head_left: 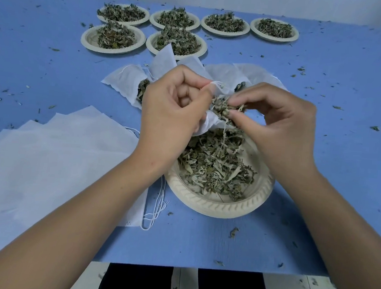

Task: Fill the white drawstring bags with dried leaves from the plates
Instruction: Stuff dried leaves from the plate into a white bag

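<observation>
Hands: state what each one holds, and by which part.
The left hand grips a white drawstring bag by its open mouth. The right hand pinches a clump of dried leaves at that mouth.

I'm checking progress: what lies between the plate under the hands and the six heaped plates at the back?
In the head view, several white drawstring bags lie there on the blue table, with dried leaves showing at two mouths.
</observation>
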Demonstrator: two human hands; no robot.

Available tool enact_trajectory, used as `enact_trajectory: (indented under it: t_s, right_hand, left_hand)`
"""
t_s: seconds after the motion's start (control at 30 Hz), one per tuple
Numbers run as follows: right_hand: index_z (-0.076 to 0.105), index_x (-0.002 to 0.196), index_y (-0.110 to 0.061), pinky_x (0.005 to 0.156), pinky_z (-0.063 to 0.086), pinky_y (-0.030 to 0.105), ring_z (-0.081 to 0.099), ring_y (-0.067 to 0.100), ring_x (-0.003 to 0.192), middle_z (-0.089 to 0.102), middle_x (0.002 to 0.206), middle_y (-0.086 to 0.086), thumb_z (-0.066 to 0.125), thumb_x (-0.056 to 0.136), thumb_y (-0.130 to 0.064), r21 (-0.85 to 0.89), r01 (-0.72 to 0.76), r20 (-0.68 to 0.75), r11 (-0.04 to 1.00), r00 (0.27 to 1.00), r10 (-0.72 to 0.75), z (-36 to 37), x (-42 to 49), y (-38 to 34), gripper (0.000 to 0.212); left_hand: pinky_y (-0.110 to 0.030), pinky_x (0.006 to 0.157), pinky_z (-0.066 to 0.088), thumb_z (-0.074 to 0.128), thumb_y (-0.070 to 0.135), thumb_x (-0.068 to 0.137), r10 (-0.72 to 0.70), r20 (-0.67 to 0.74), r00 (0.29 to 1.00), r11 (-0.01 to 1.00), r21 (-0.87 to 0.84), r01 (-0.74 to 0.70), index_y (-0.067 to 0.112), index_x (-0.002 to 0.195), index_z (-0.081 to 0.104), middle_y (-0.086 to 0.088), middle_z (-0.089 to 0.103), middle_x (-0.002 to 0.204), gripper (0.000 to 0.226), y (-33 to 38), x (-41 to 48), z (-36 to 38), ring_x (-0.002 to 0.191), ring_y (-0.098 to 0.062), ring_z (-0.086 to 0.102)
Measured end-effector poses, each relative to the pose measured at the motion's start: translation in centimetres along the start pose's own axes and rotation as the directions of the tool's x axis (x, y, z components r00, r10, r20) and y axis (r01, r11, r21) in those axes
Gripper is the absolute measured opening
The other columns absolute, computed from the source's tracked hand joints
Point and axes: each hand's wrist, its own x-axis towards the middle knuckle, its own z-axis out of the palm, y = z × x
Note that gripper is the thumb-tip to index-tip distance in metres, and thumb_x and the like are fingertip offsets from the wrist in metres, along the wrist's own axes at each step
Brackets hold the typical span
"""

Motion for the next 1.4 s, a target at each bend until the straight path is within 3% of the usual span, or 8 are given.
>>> enact_trajectory:
  t_s: [0.17, 0.3, 0.4, 0.6, 0.8, 1.03, 1.2, 1.4]
  right_hand:
    - [0.07, 0.094, -0.003, 0.076, 0.05, 0.033, 0.06, 0.022, 0.084, 0.065, 0.093, 0.009, 0.07, 0.08, 0.004, -0.164, 0.119, 0.184, 0.979, 0.979, -0.089, 0.4, 0.1, 0.5, 0.015]
    - [0.062, 0.105, -0.006, 0.076, 0.049, 0.03, 0.057, 0.022, 0.084, 0.054, 0.1, 0.013, 0.069, 0.083, 0.003, 0.087, -0.066, 0.134, 0.994, 0.99, 0.054, 0.2, 0.3, 0.3, 0.025]
    - [0.062, 0.1, -0.002, 0.077, 0.051, 0.039, 0.061, 0.03, 0.084, 0.058, 0.095, 0.015, 0.051, 0.099, -0.027, 0.191, 0.01, 0.074, 0.982, 0.997, -0.024, 0.0, 0.2, -0.1, 0.027]
    - [0.068, 0.088, 0.004, 0.104, 0.034, 0.035, 0.066, 0.025, 0.087, 0.07, 0.088, 0.012, 0.012, 0.103, -0.046, -0.244, 0.177, 0.263, 0.954, 0.958, -0.11, 0.7, -0.8, 0.7, 0.077]
    - [0.066, 0.097, -0.016, 0.097, 0.033, 0.05, 0.057, 0.016, 0.102, 0.066, 0.097, -0.003, 0.022, 0.097, -0.062, -0.204, 0.177, 0.112, 0.963, 0.981, -0.156, -0.6, 0.1, 0.2, 0.063]
    - [0.062, 0.097, -0.013, 0.09, 0.027, 0.031, 0.047, 0.009, 0.085, 0.059, 0.076, -0.01, 0.079, 0.073, -0.038, -0.404, 0.239, 0.184, 0.883, 0.967, -0.178, 0.0, -0.3, -0.4, 0.039]
    - [0.072, 0.083, -0.016, 0.089, 0.027, 0.037, 0.046, 0.002, 0.086, 0.063, 0.075, -0.014, 0.076, 0.081, -0.024, -0.34, 0.189, 0.081, 0.921, 0.982, -0.172, -0.3, 0.0, -0.5, 0.008]
    - [0.065, 0.083, -0.032, 0.088, 0.035, 0.049, 0.051, 0.016, 0.086, 0.064, 0.08, -0.015, 0.073, 0.083, -0.025, -0.204, 0.089, -0.024, 0.975, 0.995, -0.095, -0.5, 0.3, -1.0, 0.01]
  left_hand:
    - [-0.015, 0.04, 0.036, 0.064, 0.004, 0.091, 0.0, 0.01, 1.0, 1.0, 0.011, 0.0, 0.014, 0.075, 0.058, 0.003, 0.053, 0.048, 0.02, 0.2, -0.1, 0.1, 0.037, -0.002, 0.042]
    - [-0.018, 0.039, 0.037, 0.064, 0.006, 0.091, -0.022, -0.03, 0.999, 0.999, 0.023, 0.023, 0.014, 0.076, 0.059, 0.008, 0.05, 0.046, 0.019, 0.2, 0.1, -0.1, 0.037, -0.005, 0.041]
    - [-0.018, 0.039, 0.037, 0.063, 0.005, 0.092, -0.027, -0.041, 0.999, 1.0, 0.007, 0.027, 0.013, 0.076, 0.059, 0.009, 0.05, 0.045, 0.018, 0.1, 0.1, -0.1, 0.037, -0.004, 0.041]
    - [-0.016, 0.04, 0.035, 0.062, 0.001, 0.092, 0.015, 0.031, 0.999, 1.0, -0.011, -0.015, 0.014, 0.077, 0.058, 0.004, 0.05, 0.048, 0.02, 0.0, -0.2, 0.1, 0.037, -0.004, 0.043]
    - [-0.016, 0.043, 0.038, 0.063, 0.004, 0.092, 0.031, -0.022, 0.999, 0.999, 0.022, -0.031, 0.014, 0.078, 0.059, 0.009, 0.052, 0.048, 0.018, -0.1, 0.0, -0.1, 0.039, -0.003, 0.044]
    - [-0.021, 0.04, 0.038, 0.062, 0.007, 0.094, 0.013, -0.122, 0.992, 1.0, -0.002, -0.014, 0.012, 0.08, 0.058, 0.01, 0.049, 0.045, 0.016, 0.0, 0.1, -0.3, 0.038, -0.005, 0.04]
    - [-0.021, 0.042, 0.038, 0.062, 0.005, 0.093, 0.026, -0.092, 0.995, 0.999, 0.023, -0.024, 0.015, 0.079, 0.059, 0.005, 0.05, 0.049, 0.017, 0.0, 0.1, -0.2, 0.041, -0.007, 0.041]
    - [-0.019, 0.046, 0.038, 0.065, 0.008, 0.091, 0.046, -0.036, 0.998, 0.995, 0.086, -0.043, 0.018, 0.077, 0.058, 0.004, 0.052, 0.049, 0.019, -0.1, -0.1, -0.1, 0.042, -0.007, 0.044]
